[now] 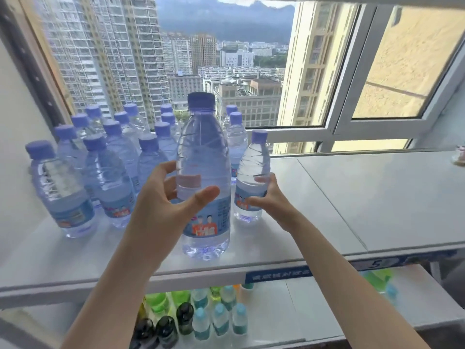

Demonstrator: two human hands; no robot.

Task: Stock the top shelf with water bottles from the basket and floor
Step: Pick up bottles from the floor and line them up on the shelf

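On the white top shelf (352,197), a clear water bottle (203,157) with a purple cap and blue label stands close to the front edge. My left hand (163,205) holds it, with the thumb across its front and the fingers curled behind. Just right of it and further back stands a second water bottle (254,159). My right hand (269,197) grips this one low, around its label. A group of several matching bottles (108,162) fills the shelf's left part in rows. Neither the basket nor the floor is in view.
A window frame (332,127) runs right behind the shelf. On the lower shelf (314,311) stand several green, dark and teal-capped bottles (201,316). A small object (459,157) sits at the top shelf's far right edge. A wall borders the shelf on the left.
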